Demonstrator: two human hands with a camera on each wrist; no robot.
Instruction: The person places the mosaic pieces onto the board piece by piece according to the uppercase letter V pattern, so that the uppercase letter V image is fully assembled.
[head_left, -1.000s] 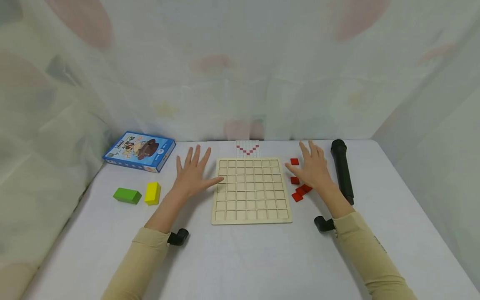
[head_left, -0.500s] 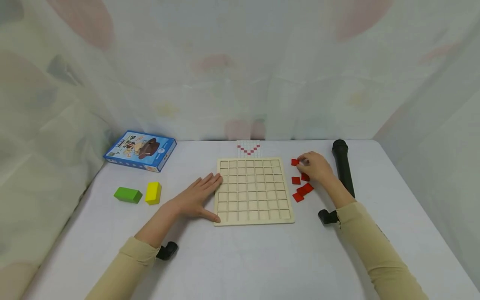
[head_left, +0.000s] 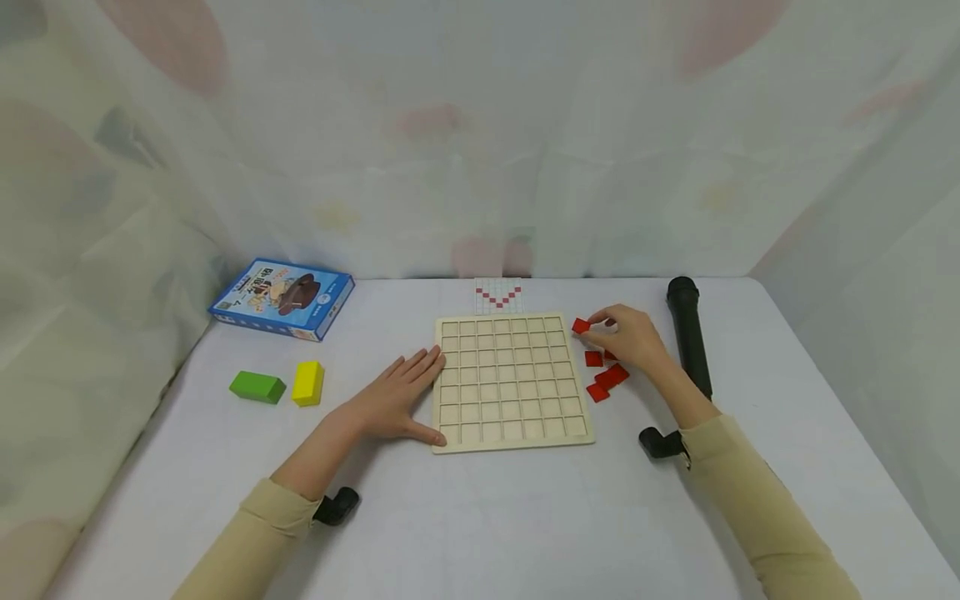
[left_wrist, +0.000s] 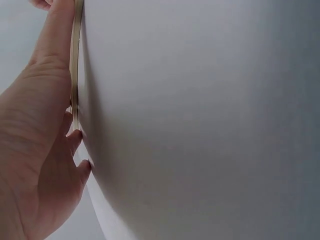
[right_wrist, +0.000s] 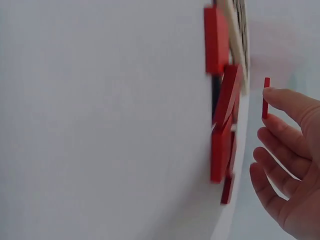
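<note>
My right hand (head_left: 628,337) pinches a small red square tile (head_left: 580,326) between thumb and fingertips, just beyond the board's upper right edge. In the right wrist view the tile (right_wrist: 265,106) is seen edge-on, raised off the table, with the other fingers loosely bent below. My left hand (head_left: 392,402) lies along the left side of a pale wooden grid board (head_left: 501,389), fingers straight and thumb spread to its lower left corner. The left wrist view shows fingertips at the board's edge (left_wrist: 75,75). Several loose red tiles (head_left: 597,392) lie beside the board, partly under the right hand.
A card with a red V pattern (head_left: 498,297) lies behind the board. At left are a blue box (head_left: 281,297), a green block (head_left: 257,387) and a yellow block (head_left: 307,383). A black microphone (head_left: 687,333) lies right of the right hand.
My left hand came down from over the board's upper left to its left edge. The right hand reached the far red tile, pinched it and moved it slightly left, toward the board.
</note>
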